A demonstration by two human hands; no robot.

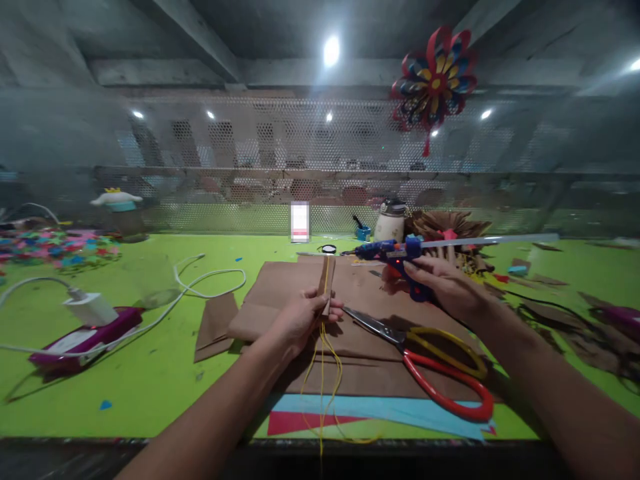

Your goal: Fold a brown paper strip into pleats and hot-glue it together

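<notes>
My left hand (306,315) pinches a narrow folded strip of brown paper (327,277), held upright over larger sheets of brown paper (280,287). Yellow strings (324,360) run along the strip and hang below it toward the table's front edge. In my right hand (435,283) is a blue glue gun (395,252), its nozzle pointing left toward the strip's upper end but apart from it. A clear glue stick (500,240) sticks out of the gun's back. Scissors (445,373) with one red and one yellow handle loop lie between my hands on the brown paper.
A purple power strip (75,343) with a white charger and cable lies at left. Blue and red paper strips (375,413) lie near the front edge. A jar (390,223), a small blue pot (363,233) and crumpled brown paper (450,233) stand behind.
</notes>
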